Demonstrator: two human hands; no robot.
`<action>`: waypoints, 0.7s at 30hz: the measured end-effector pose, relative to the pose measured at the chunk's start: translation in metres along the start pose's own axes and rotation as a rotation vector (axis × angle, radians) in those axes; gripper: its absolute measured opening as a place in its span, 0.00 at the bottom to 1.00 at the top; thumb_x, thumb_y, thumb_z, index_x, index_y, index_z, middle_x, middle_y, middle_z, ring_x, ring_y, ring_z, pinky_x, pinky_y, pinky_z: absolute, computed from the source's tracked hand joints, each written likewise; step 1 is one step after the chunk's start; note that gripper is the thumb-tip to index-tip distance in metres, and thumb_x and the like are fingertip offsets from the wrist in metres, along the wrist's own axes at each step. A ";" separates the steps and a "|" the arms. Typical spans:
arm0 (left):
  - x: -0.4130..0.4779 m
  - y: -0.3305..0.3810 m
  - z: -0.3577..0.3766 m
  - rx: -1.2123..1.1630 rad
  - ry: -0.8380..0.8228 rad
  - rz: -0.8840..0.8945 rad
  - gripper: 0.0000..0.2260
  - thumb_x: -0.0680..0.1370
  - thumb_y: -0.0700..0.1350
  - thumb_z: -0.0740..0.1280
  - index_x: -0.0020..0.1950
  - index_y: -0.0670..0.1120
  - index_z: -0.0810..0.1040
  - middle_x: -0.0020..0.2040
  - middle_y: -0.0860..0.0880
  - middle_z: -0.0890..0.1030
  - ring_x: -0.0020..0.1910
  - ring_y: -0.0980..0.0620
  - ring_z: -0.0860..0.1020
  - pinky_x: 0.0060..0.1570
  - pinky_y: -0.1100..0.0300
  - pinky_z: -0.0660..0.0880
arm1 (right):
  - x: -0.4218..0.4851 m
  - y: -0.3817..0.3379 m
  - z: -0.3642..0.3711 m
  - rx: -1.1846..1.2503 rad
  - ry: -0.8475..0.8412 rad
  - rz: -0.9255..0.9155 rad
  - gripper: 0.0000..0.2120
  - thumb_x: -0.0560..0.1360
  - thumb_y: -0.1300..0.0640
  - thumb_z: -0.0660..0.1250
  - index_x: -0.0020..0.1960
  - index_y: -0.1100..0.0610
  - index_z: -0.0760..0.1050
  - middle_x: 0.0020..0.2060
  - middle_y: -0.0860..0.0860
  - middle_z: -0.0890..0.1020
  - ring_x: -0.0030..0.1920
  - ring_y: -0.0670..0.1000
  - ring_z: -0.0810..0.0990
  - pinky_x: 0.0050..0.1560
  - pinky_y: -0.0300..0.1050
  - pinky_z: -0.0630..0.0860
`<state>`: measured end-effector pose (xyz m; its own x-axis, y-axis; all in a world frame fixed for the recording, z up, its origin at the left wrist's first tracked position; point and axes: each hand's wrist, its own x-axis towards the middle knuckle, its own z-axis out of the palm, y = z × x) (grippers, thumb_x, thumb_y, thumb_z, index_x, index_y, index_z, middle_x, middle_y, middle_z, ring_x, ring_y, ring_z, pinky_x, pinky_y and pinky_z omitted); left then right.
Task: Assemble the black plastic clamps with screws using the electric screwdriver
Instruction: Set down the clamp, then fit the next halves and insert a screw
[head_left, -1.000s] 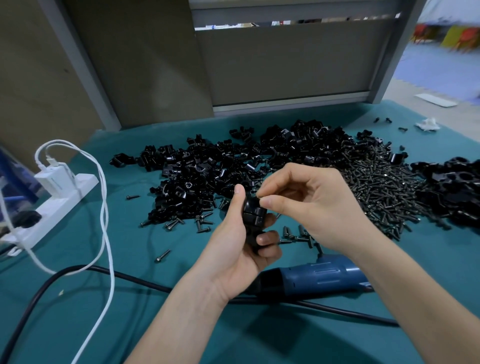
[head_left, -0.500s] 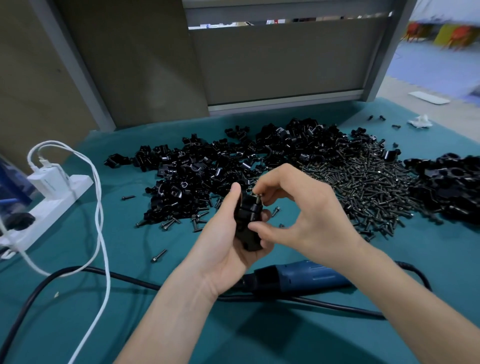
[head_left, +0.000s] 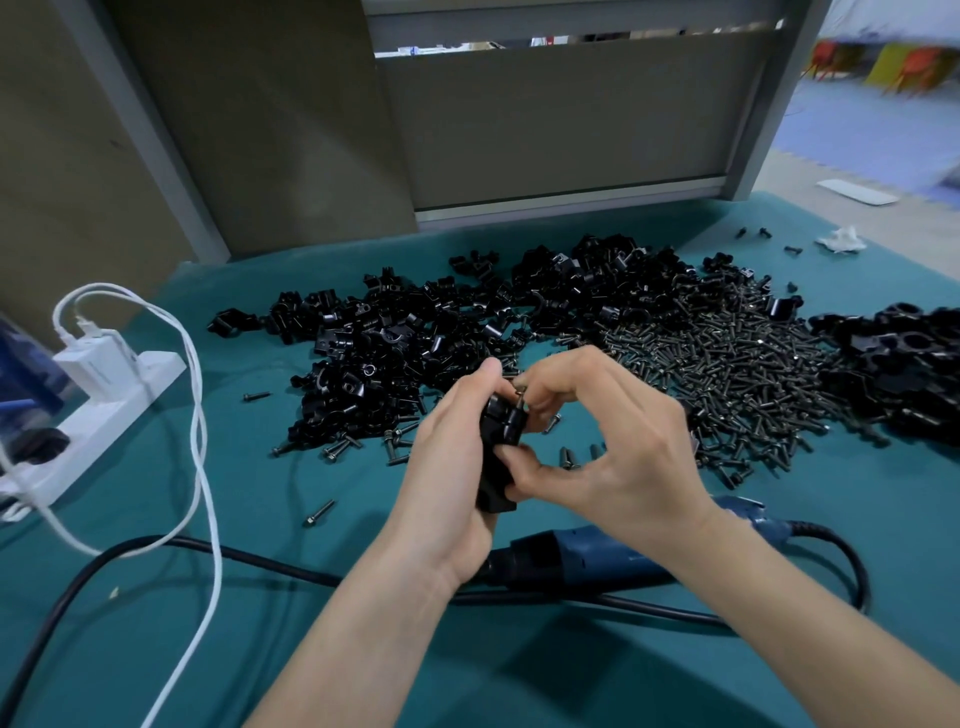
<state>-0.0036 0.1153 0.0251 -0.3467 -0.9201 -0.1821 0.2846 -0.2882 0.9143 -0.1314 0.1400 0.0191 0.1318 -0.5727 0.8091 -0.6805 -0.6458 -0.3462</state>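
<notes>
- Black plastic clamp (head_left: 497, 441) stands upright in the left hand (head_left: 447, 478), lifted just above the teal desk (head_left: 311, 649); that hand wraps round the clamp's body, with the thumb (head_left: 487, 375) pressed along its far side
- right hand (head_left: 613, 447) pinches one screw (head_left: 519, 393) between its fingers (head_left: 558, 370) at the clamp's top end, while its lower part braces against the clamp's near side; neither hand is free
- judged from this, the step is starting the screw in its hole by hand, before any driving
- to do it well, hold the screw in line with the hole, not tilted; twist it lightly until the thread bites and it stands unaided
- the left grip should squeeze the clamp's parts flush so the holes line up; whether they are flush cannot be told, since the hands cover the joint
- electric screwdriver (head_left: 597, 558) lies on the desk just under the wrists; the right hand must let go of the screw to take it, so a loose screw would likely drop
- spare screws (head_left: 727, 374) lie piled near on the right and loose clamps (head_left: 415, 353) behind the hands; a dropped screw is easily replaced
</notes>
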 end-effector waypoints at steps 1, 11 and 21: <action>0.000 0.000 0.000 0.005 0.008 0.003 0.14 0.78 0.57 0.62 0.40 0.49 0.75 0.33 0.52 0.78 0.28 0.56 0.71 0.31 0.61 0.68 | 0.000 0.000 0.000 0.000 -0.001 0.002 0.13 0.65 0.65 0.76 0.45 0.65 0.76 0.40 0.55 0.80 0.39 0.50 0.76 0.42 0.42 0.75; 0.003 0.000 0.001 -0.011 0.035 -0.074 0.13 0.74 0.56 0.67 0.32 0.52 0.77 0.31 0.53 0.76 0.27 0.57 0.72 0.29 0.63 0.70 | -0.005 0.000 0.000 -0.006 0.008 0.019 0.16 0.64 0.63 0.76 0.45 0.61 0.71 0.38 0.53 0.76 0.35 0.51 0.72 0.37 0.43 0.71; 0.001 -0.010 0.008 0.271 0.090 0.356 0.16 0.84 0.51 0.55 0.43 0.47 0.76 0.37 0.48 0.76 0.32 0.54 0.75 0.32 0.60 0.73 | 0.005 0.003 -0.006 -0.087 0.009 -0.038 0.16 0.61 0.68 0.78 0.33 0.62 0.69 0.35 0.58 0.75 0.34 0.58 0.77 0.36 0.39 0.69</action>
<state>-0.0141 0.1197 0.0189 -0.1870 -0.9722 0.1412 0.1237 0.1193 0.9851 -0.1367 0.1386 0.0247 0.1528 -0.5439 0.8251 -0.7349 -0.6208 -0.2730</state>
